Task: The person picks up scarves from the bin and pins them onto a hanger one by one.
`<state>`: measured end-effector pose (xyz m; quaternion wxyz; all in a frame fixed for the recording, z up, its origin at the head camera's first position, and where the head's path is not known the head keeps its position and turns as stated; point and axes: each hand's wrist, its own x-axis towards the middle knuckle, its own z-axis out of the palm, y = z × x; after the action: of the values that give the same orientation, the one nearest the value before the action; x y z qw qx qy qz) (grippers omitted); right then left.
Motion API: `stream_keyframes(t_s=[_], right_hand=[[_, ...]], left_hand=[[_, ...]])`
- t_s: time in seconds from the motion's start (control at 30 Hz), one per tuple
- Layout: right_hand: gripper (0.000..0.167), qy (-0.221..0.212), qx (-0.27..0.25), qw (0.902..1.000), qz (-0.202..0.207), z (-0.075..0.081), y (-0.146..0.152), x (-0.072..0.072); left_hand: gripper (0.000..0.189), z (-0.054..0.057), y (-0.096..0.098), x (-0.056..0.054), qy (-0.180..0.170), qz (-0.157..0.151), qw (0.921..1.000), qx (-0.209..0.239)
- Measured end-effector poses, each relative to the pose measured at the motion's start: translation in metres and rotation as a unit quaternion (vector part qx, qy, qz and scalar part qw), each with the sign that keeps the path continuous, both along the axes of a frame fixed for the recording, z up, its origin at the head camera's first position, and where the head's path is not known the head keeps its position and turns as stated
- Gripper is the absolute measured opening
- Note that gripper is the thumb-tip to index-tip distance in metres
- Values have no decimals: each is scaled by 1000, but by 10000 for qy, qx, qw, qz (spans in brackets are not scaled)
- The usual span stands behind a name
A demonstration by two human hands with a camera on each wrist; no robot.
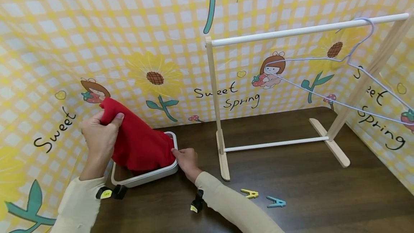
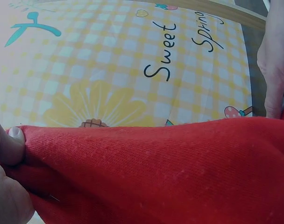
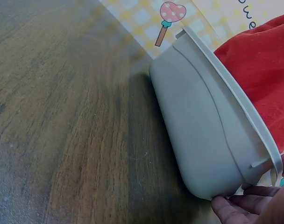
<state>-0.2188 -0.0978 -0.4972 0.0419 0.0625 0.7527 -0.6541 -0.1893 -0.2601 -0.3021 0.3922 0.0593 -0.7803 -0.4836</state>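
Observation:
My left hand [image 1: 101, 130] pinches the upper end of a red cloth [image 1: 137, 139] between thumb and fingers and holds it raised. The cloth's lower part lies in a light grey plastic basin [image 1: 145, 179] on the table. In the left wrist view the cloth [image 2: 156, 168] stretches from the left thumb across the frame. My right hand [image 1: 187, 161] grips the basin's right side, thumb over the rim. The right wrist view shows its fingers against the outer wall of the basin [image 3: 198, 116], near a lower corner. What garment the cloth may be cannot be told.
A wooden rack with a white top bar [image 1: 291, 30] stands to the right. A pale purple wire hanger [image 1: 326, 59] hangs from it. A yellow clothespin [image 1: 249, 193] and a blue clothespin [image 1: 276, 201] lie on the brown table [image 1: 252, 168]. Patterned sheeting [image 1: 181, 17] surrounds the table.

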Motion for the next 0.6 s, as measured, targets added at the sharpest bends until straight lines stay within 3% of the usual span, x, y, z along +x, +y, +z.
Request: stream_keyframes(t_s=[0.33, 0.6], right_hand=[[34, -164, -104, 9998, 80, 0, 0, 0], [40, 34, -49, 10000, -71, -5, -3, 0]], left_hand=[[27, 10, 4, 2, 388, -208, 9990, 53], [29, 18, 2, 7, 418, -75, 9991, 75]])
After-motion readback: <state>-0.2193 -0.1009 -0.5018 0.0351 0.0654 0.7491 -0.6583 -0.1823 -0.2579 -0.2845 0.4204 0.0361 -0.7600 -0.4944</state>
